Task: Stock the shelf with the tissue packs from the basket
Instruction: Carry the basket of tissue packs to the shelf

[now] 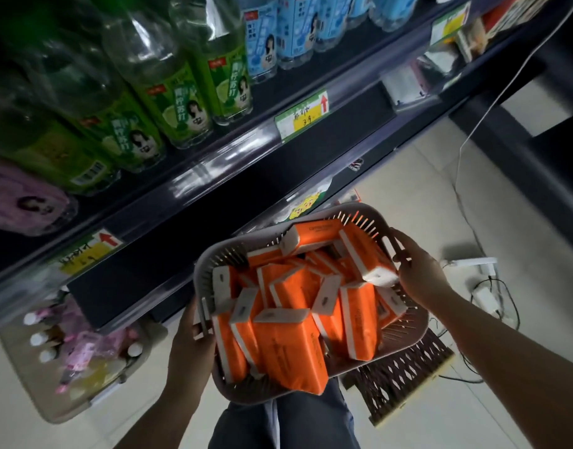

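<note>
**While both hands hold the basket, the shelf waits up and to the left**

Because both hands are busy, no pack can go up yet. The shelf (233, 176) is the biggest thing here. It is dark and runs from the low left to the high right. Its front edge, with a yellow price tag (303, 116), lies above and to the left of the basket. Green bottles (168, 92) and blue bottles (278, 37) stand on the level above.

The basket (220, 254) is held in front of the person, just below the shelf's front edge. It is tipped a little, and it is full. Orange tissue packs (288, 345) lie in it in a jumble, pointing many ways. One big pack near the basket's near edge has its long side pointing away from the shelf.

The left hand (191, 345) is wrapped around the basket's left rim. The right hand (419, 270) is closed on the handle at the right rim, and its thumb touches the white end of one pack.

I think one hand must let go first. The left hand is nearer the shelf. The right hand is nearer a loose pack.
</note>
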The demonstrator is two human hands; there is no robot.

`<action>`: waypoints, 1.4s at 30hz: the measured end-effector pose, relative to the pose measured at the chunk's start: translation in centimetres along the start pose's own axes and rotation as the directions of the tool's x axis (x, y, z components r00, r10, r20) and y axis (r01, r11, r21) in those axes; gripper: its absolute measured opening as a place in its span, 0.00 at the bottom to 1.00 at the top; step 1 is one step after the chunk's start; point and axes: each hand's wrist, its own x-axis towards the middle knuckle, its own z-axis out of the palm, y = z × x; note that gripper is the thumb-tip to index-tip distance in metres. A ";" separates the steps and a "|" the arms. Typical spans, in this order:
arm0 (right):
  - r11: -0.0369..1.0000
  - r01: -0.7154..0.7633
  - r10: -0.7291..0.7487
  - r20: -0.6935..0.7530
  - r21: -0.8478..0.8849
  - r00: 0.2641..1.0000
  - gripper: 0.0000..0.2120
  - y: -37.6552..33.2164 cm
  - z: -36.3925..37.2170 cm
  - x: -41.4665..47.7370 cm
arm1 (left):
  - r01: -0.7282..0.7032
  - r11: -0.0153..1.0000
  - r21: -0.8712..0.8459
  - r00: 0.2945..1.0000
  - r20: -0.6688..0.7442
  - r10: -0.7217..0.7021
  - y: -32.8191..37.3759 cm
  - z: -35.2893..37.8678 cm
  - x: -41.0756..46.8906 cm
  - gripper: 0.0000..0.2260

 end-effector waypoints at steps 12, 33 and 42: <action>0.991 0.130 -0.122 0.186 -0.032 0.975 0.27 3.0 2.8 6.8 | 0.156 0.980 -0.120 0.981 -0.095 -0.168 -4.9 6.5 2.5 0.28; 0.973 0.087 -0.181 0.470 0.216 0.864 0.30 14.5 22.8 23.5 | 0.331 0.873 -0.357 0.917 -0.094 -0.387 -21.7 20.1 16.0 0.27; 0.983 0.027 -0.110 0.464 0.182 0.879 0.34 16.8 29.2 27.8 | 0.305 0.877 -0.372 0.939 -0.034 -0.341 -26.9 22.6 21.5 0.25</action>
